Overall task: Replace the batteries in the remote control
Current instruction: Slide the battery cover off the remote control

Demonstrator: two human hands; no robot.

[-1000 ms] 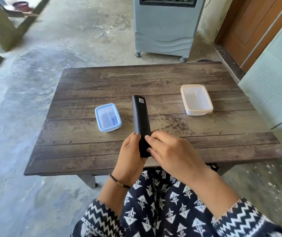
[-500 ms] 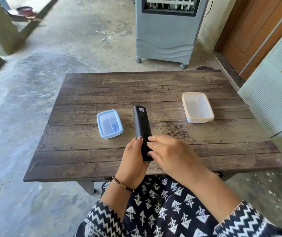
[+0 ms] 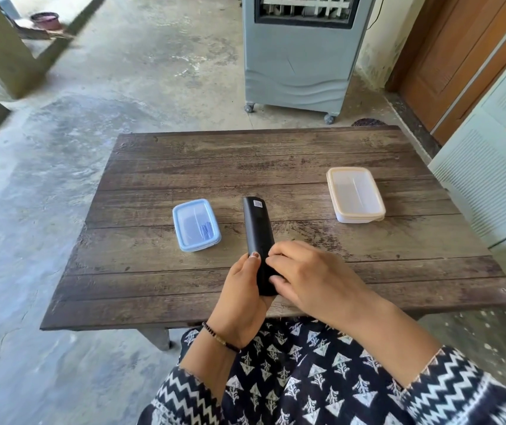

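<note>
A long black remote control [image 3: 258,231] points away from me, back side up, with a small white sticker at its far end. My left hand [image 3: 242,299] grips its near end from the left and below. My right hand [image 3: 310,280] clasps the same end from the right, fingertips pressed on the back cover. The near end of the remote is hidden by my fingers. A small blue-lidded box [image 3: 196,224] with dark items inside sits left of the remote. No loose batteries show.
The low wooden table [image 3: 276,167] stands on a concrete floor. A cream-rimmed translucent box [image 3: 355,194] sits at the right. A grey air cooler [image 3: 297,56] stands beyond the far edge. A pale louvred panel [image 3: 491,185] is close on the right.
The view has tilted up, so table and hands sit lower in frame. Both hands keep their hold on the remote's near end; my right fingers have shifted slightly on the cover.
</note>
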